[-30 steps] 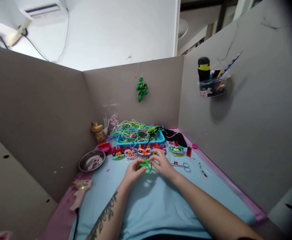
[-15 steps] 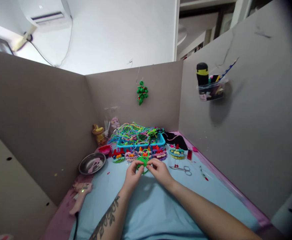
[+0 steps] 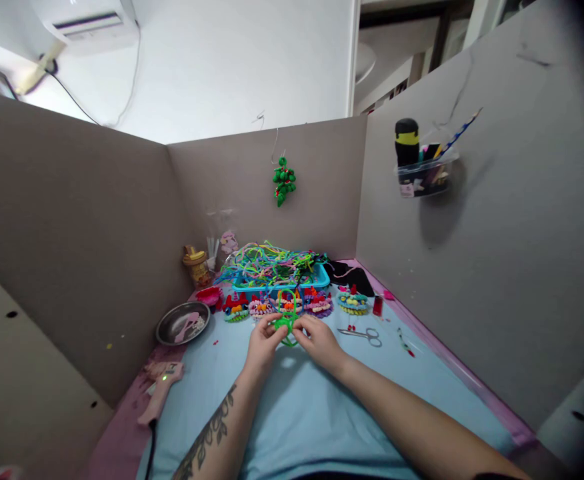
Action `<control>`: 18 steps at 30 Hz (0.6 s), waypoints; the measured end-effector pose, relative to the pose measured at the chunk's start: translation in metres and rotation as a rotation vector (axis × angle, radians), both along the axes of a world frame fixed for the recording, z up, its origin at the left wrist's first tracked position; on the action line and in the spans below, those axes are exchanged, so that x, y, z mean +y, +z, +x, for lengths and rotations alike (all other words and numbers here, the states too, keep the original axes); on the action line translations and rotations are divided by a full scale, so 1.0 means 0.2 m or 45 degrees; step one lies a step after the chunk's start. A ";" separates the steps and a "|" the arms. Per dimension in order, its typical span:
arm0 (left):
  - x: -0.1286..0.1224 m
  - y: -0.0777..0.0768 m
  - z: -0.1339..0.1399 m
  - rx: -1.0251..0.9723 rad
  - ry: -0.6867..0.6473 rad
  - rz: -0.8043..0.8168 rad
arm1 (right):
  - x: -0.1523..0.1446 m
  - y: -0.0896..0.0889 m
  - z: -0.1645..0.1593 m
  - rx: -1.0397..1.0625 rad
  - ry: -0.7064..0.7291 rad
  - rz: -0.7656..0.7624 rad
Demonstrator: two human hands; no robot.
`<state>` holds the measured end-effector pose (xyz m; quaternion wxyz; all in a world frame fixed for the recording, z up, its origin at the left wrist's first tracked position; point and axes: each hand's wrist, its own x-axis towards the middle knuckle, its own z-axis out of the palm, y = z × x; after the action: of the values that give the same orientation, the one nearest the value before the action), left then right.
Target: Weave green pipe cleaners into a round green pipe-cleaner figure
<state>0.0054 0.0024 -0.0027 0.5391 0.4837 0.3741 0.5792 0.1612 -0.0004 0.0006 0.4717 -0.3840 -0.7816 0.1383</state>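
Hands [image 3: 263, 342] in narrow pinch on green cord [image 3: 283, 325], open blue cloth [image 3: 297, 410] nearer, tray rim [image 3: 252, 289] beyond

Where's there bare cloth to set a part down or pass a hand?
Blue cloth is bare between the left forearm and the pink tool, between the forearms, and right of the right forearm, below the scissors. Crowded: beyond the green loops, where colourful pieces line the front of the blue tray heaped with strands.
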 end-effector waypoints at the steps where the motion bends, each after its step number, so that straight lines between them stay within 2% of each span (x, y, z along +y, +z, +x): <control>1: 0.00 0.00 0.00 -0.005 -0.008 -0.002 | 0.00 0.00 0.00 -0.006 0.005 0.002; 8: -0.02 0.03 0.01 0.049 0.011 0.010 | 0.01 -0.02 0.01 -0.024 0.046 0.004; 18: 0.01 -0.01 -0.01 0.095 -0.040 0.125 | 0.02 0.00 -0.01 0.036 0.008 -0.008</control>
<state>0.0033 0.0042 -0.0045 0.5095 0.5367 0.3572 0.5700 0.1597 0.0027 0.0013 0.4809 -0.3810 -0.7757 0.1478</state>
